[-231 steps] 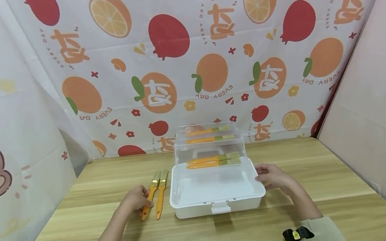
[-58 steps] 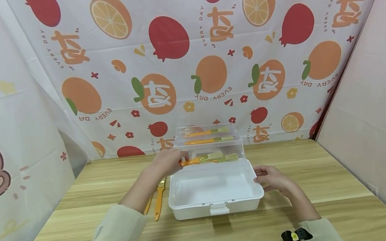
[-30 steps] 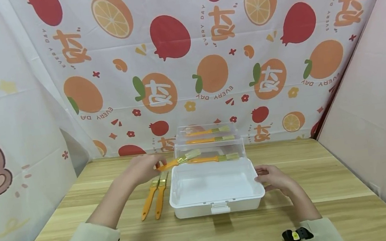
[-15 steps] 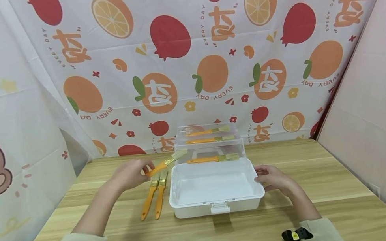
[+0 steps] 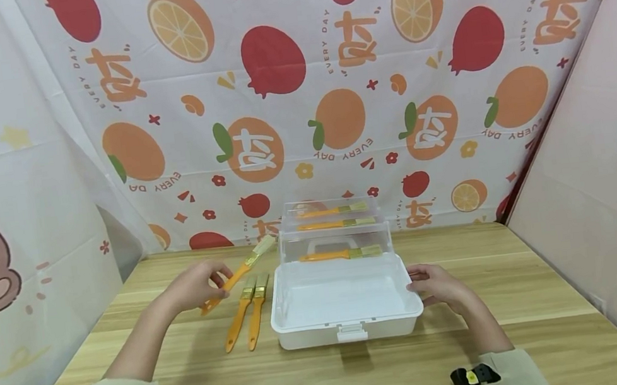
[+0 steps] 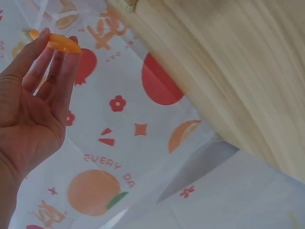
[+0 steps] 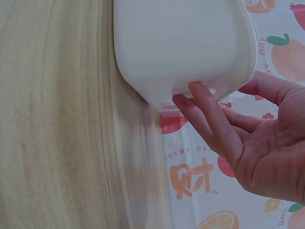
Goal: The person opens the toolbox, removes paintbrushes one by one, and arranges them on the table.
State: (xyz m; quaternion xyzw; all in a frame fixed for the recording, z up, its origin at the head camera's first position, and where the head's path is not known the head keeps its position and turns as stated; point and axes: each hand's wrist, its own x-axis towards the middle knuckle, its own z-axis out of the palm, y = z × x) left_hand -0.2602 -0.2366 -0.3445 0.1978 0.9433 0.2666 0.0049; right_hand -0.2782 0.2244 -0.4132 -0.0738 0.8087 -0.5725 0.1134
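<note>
In the head view my left hand (image 5: 193, 287) pinches the orange handle of a paintbrush (image 5: 242, 273) between thumb and fingers, pale bristles pointing up and right. The left wrist view shows the handle (image 6: 64, 44) at the fingertips. Below it, two similar paintbrushes, a left one (image 5: 239, 315) and a right one (image 5: 256, 313), lie side by side on the table. A white storage box (image 5: 350, 332) stands open, its clear upper part raised at the back. One paintbrush (image 5: 327, 256) lies along its rear. My right hand (image 5: 439, 284) holds the box's right side, fingers on the wall and thumb at the rim.
Two more brush shapes, an upper one (image 5: 333, 210) and a lower one (image 5: 335, 224), show in the clear upper part (image 5: 286, 246). A latch (image 5: 352, 332) sits on the box front. The wooden table (image 5: 307, 383) meets a fruit-print cloth (image 5: 218, 203) behind.
My left hand has lifted a paintbrush from the box's rear and carried it left and down, beside the two on the table. One brush remains at that rear spot. My right hand stays on the box.
</note>
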